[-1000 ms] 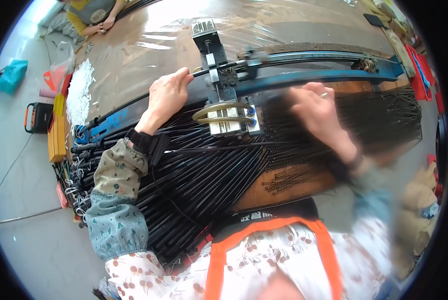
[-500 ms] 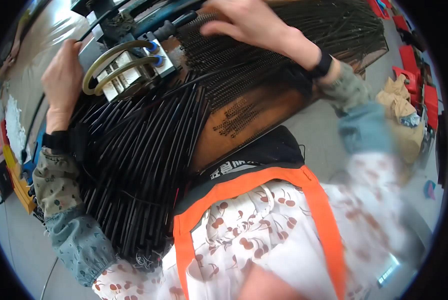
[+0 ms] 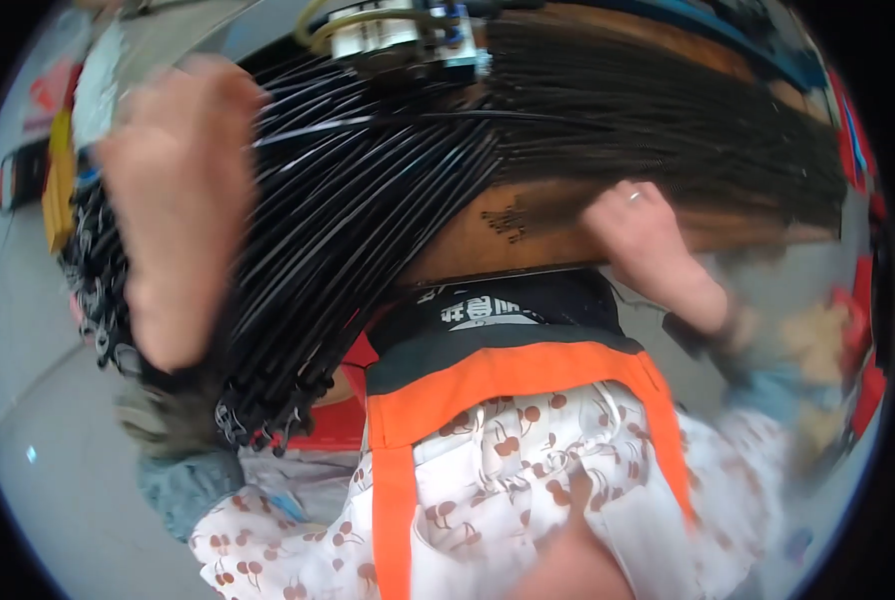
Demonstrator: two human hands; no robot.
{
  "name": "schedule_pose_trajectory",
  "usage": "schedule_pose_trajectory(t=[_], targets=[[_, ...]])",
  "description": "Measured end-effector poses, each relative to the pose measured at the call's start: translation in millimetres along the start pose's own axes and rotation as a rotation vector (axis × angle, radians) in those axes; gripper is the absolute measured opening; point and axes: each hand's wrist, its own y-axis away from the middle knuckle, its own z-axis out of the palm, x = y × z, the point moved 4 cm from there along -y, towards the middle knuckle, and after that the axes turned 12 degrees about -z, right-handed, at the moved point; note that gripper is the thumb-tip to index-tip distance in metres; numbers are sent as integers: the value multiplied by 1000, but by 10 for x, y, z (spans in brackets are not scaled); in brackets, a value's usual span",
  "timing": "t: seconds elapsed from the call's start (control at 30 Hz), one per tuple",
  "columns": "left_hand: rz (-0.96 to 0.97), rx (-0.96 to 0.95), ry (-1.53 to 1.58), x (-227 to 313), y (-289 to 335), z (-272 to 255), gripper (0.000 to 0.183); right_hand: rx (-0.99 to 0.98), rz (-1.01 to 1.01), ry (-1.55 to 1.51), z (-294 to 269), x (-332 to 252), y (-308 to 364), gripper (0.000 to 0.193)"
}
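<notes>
- The left hand (image 3: pixel 173 210) is raised over the near-left part of the fan of black rods (image 3: pixel 368 200), its back turned to the camera and heavily blurred; the fingers look loosely curled, but whether they grip any rods cannot be told.
- The right hand (image 3: pixel 648 250), with a ring on one finger, lies at the near edge of the brown wooden surface (image 3: pixel 508 230), just beside the right-hand stretch of the rods; its fingers seem bent onto the wood, and whether they hold anything cannot be told.
- The black rods spread from a gathered point at the far side, beneath the metal clamp (image 3: pixel 398 35), into a wide sheet that covers most of the surface; on the left their ends hang past the near edge, showing small loops or hooks.
- The metal clamp sits at the far middle, directly above the rods, with a pale curved band over it and small blue parts on its right.
- Nearer than the rods, the person's orange-trimmed apron (image 3: pixel 508 380) with a black top band fills the middle, over a white cherry-print garment (image 3: pixel 528 480).
- Left of the rods, a yellow tool (image 3: pixel 61 180) lies beside them, and grey floor (image 3: pixel 38 420) shows beyond.
- Right of the rods, red items (image 3: pixel 853 130) sit at the rim, too blurred to identify.
</notes>
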Motion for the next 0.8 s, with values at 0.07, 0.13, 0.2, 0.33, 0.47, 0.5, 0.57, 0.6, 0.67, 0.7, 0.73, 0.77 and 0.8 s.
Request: schedule_pose_trajectory(t=[0.07,0.13,0.2,0.33,0.47,0.5,0.57,0.6,0.67,0.7,0.73,0.77,0.8], targets=[[-36,-122,-91,605,547,91,20,73,12,-67,-85,29,-201,23],[-219,-196,108,872,1034,455,23,125,30,-233,-141,22,-467,18],[-313,-164,179,948,1237,687,23,206,24,-403,-111,22,-756,17],[-456,-39,129,896,1407,799,19,329,226,-721,95,167,-1110,22],[-422,44,85,1109,1392,884,15,303,385,-752,225,437,-812,26],[-397,103,80,1132,1392,859,13,299,364,-768,392,568,-711,27],[-385,78,164,1150,1476,824,11,263,340,-844,354,569,-702,28],[-420,78,128,1151,1556,804,11,249,294,-865,326,496,-784,28],[-414,109,238,1209,1582,755,22,158,435,-1000,253,483,-797,31],[-424,117,230,1205,1624,738,22,153,421,-997,235,442,-818,31],[-436,78,247,1208,1626,716,27,149,467,-1095,230,418,-803,32],[-443,37,264,1209,1624,703,32,147,515,-1195,229,391,-796,33],[-444,55,268,1206,1618,677,31,152,514,-1195,194,372,-803,33]])
